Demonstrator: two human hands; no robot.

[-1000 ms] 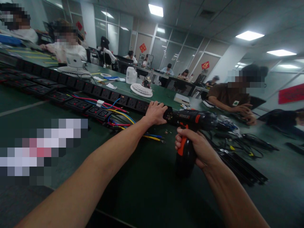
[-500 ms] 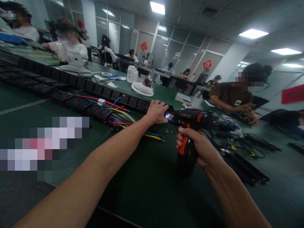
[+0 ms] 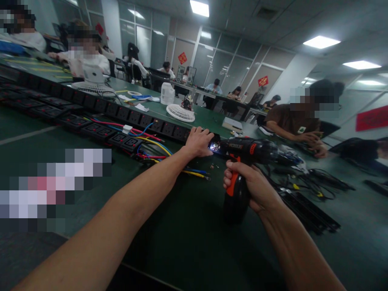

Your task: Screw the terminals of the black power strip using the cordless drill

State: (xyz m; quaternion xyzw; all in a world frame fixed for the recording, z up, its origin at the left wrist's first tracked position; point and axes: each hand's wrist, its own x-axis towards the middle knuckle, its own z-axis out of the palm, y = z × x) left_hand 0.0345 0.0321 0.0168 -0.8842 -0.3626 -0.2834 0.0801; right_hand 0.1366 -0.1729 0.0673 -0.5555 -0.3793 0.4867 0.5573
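My right hand (image 3: 247,178) is closed around the handle of a black and orange cordless drill (image 3: 238,198), held upright. The drill's front points left at the near end of a long black power strip (image 3: 133,117), where its light falls on small metal parts (image 3: 216,146). Whether the bit touches them cannot be made out. My left hand (image 3: 198,142) grips that same end of the strip, fingers over its top. Red, blue and yellow wires (image 3: 157,144) run beside the strip and under my left forearm. A few small metal bits (image 3: 214,166) lie on the green table between my hands.
Rows of black socket units (image 3: 100,129) stretch away left. Beyond the strip are a white fan grille (image 3: 181,112), a white jug (image 3: 167,93) and a box (image 3: 232,123). Black rails (image 3: 306,210) and tangled cables (image 3: 315,178) lie right. A co-worker (image 3: 291,117) sits across.
The whole view has shifted slightly. Both hands keep their hold, and the drill stays at the strip's end.
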